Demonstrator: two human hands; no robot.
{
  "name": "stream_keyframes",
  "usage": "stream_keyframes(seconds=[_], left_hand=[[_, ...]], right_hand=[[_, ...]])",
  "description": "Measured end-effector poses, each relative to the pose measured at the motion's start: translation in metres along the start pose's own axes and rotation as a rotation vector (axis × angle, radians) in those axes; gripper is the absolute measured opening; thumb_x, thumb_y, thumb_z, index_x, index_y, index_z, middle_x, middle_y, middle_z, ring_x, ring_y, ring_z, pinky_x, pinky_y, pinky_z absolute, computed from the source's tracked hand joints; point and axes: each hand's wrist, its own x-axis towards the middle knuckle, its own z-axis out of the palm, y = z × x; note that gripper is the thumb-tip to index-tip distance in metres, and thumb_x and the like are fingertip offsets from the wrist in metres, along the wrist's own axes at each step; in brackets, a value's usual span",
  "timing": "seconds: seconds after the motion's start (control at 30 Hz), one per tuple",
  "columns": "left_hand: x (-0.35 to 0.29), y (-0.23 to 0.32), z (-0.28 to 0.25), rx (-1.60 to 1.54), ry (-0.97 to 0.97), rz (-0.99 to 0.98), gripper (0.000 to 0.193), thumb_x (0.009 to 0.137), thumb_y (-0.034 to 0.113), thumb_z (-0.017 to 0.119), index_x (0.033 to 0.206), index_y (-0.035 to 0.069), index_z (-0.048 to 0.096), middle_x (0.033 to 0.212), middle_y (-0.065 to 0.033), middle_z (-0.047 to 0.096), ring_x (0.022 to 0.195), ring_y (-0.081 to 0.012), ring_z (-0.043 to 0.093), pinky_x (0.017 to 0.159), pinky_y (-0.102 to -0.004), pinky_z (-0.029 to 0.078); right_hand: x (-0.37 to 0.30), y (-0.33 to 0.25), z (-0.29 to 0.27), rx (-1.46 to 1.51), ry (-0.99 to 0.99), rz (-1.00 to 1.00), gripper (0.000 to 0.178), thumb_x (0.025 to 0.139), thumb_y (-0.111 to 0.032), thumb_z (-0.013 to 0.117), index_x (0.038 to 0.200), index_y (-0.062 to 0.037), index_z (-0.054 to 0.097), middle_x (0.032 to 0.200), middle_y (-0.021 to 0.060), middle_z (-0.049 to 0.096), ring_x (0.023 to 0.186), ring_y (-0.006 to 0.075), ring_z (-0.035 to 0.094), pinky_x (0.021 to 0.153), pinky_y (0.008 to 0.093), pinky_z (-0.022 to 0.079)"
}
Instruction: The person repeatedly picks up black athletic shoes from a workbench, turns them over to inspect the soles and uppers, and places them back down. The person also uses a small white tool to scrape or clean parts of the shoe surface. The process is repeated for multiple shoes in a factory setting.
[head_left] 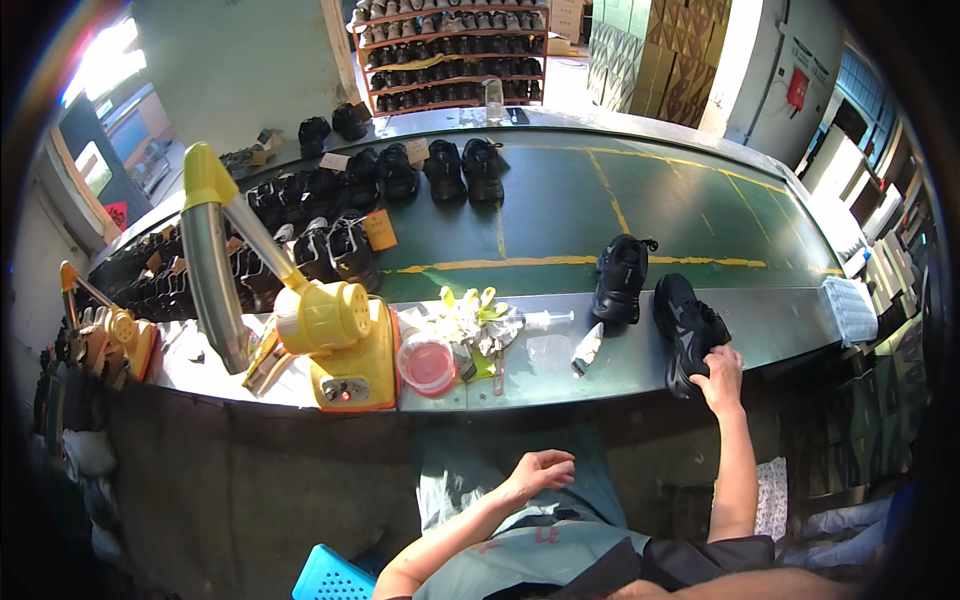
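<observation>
Reaching out over the near edge of the worktop [545,225], toward its right end, the person sets the right hand [723,383] on a black shoe [685,325]. From where I stand, the thumb and fingertips are parted and touch the shoe's near end; I cannot tell how firmly they pinch. The left hand [540,473] hangs over the lap, fingers loosely curled, with nothing showing in it.

The shoe lies on the bare metal strip along the near edge, its near end close to the rim. It looks light enough for one hand — the upper probably soft and giving, the sole stiffer and springy. I would not call it fragile, nor very slippery, though the smooth metal beneath might let it slide. The heel collar or the sole's two edges seem the surest places to take hold; a squeeze on the upper alone would likely dent it.

Just left, a second black shoe [621,280] straddles the strip and the green surface. A small pale tube [588,349] lies nearer the front edge, and farther left — before the rows of dark shoes [345,250] — stand a pink tub [428,363] and a yellow machine [350,355].
</observation>
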Motion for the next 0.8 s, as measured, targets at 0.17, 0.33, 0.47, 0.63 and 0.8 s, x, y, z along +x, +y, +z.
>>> stream_keyframes(seconds=[0.17,0.33,0.47,0.63,0.8], left_hand=[[-0.021,0.009,-0.008,0.053,-0.124,0.210,0.058,0.103,0.032,0.072,0.152,0.007,0.054,0.136,-0.0158,0.068,0.119,-0.0225,0.069,0.101,-0.0373,0.056],[-0.045,0.034,-0.013,0.079,-0.015,0.609,0.078,0.102,0.042,0.071,0.165,0.012,0.036,0.159,-0.0171,0.050,0.149,-0.0256,0.045,0.121,-0.0431,0.039],[-0.075,0.020,-0.031,-0.046,0.035,0.728,0.086,0.102,0.050,0.068,0.169,0.013,0.028,0.165,-0.0105,0.043,0.153,-0.0242,0.041,0.126,-0.0423,0.031],[-0.158,-0.056,-0.076,-0.609,0.018,0.744,0.064,0.107,0.043,0.062,0.160,0.011,0.041,0.158,-0.0093,0.051,0.141,-0.0249,0.055,0.118,-0.0476,0.046],[-0.222,-0.058,-0.053,-0.854,0.255,0.728,0.077,0.105,0.063,0.048,0.157,0.006,0.047,0.147,-0.0217,0.060,0.134,-0.0447,0.059,0.106,-0.0615,0.054]], right_hand=[[-0.013,-0.068,-0.089,0.357,-0.011,0.101,0.027,0.077,-0.016,0.087,0.092,0.0013,0.074,0.094,0.0166,0.075,0.082,0.0349,0.071,0.081,0.0415,0.056],[0.000,-0.159,-0.191,1.600,-0.186,0.080,0.037,0.091,-0.022,0.083,0.105,0.0092,0.068,0.095,0.0114,0.075,0.083,0.0204,0.073,0.085,0.0304,0.059],[0.032,-0.222,-0.132,1.920,-0.534,0.097,0.036,0.100,-0.028,0.075,0.107,0.0075,0.069,0.100,0.0115,0.076,0.087,0.0177,0.074,0.083,0.0311,0.060],[0.049,-0.360,-0.056,2.077,-1.008,0.055,0.041,0.104,-0.026,0.071,0.131,0.0043,0.066,0.122,0.0074,0.075,0.109,0.0162,0.071,0.099,0.0309,0.055],[0.056,-0.472,-0.018,1.700,-1.045,-0.593,0.058,0.099,-0.020,0.076,0.145,0.0074,0.052,0.137,0.0076,0.064,0.126,0.0151,0.058,0.111,0.0317,0.045]])
